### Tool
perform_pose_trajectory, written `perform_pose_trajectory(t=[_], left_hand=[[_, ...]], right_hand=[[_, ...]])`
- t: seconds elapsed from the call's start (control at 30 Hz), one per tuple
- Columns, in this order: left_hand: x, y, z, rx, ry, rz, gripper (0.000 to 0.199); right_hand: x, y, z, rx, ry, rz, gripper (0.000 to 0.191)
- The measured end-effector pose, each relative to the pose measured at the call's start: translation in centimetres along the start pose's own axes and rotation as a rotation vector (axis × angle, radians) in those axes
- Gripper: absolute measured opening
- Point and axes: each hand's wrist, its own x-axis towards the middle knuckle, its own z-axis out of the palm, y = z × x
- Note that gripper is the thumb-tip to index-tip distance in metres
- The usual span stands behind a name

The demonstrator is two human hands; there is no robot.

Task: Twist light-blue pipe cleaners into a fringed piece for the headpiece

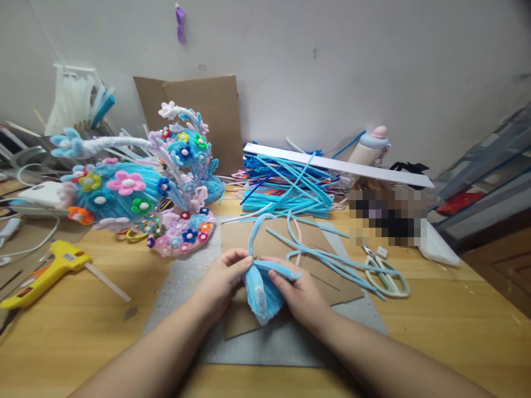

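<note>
Between my hands is a light-blue pipe-cleaner piece, made of strands laid side by side into a cupped, pointed shape. My left hand pinches its upper left edge, where a blue pipe cleaner loops upward. My right hand grips the right side, its thumb on a thick blue strip along the top edge. The piece is held above a cardboard sheet on a grey cutting mat. Loose light-blue pipe cleaners lie just beyond my right hand.
Left stand two flower-covered pipe-cleaner ornaments and a yellow glue gun with a glue stick. Behind is a pile of blue pipe cleaners under a white strip. Scissors lie right; a bottle stands at the back.
</note>
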Motion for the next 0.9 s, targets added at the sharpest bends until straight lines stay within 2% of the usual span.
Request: perform_pose_trajectory(t=[0.1, 0.2, 0.4, 0.5, 0.6, 0.77, 0.9], left_hand=[[-0.2, 0.5, 0.0, -0.093, -0.039, 0.011, 0.028], [-0.2, 0.5, 0.2, -0.083, -0.122, 0.001, 0.039], [0.2, -1.0, 0.4, 0.187, -0.15, 0.211, 0.05], [-0.2, -1.1, 0.5, 0.261, -0.135, 0.222, 0.047], [-0.4, -0.5, 0.5, 0.251, -0.118, 0.186, 0.045], [-0.2, 0.6, 0.2, 0.187, -0.126, 0.05, 0.046], [0.0, 0.6, 0.0, 0.217, -0.113, 0.037, 0.045]], right_hand=[[0.1, 0.2, -0.2, -0.006, 0.04, 0.026, 0.029], [0.0, 0.6, -0.2, -0.115, 0.066, -0.025, 0.039], [-0.8, 0.5, 0.4, -0.239, -0.054, -0.125, 0.058], [-1.0, 0.0, 0.6, -0.205, -0.097, -0.178, 0.054], [-0.8, -0.2, 0.5, -0.029, -0.031, -0.089, 0.042], [0.0, 0.4, 0.6, 0.519, 0.189, 0.235, 0.035], [0.6, 0.7, 0.6, 0.704, 0.242, 0.27, 0.032]])
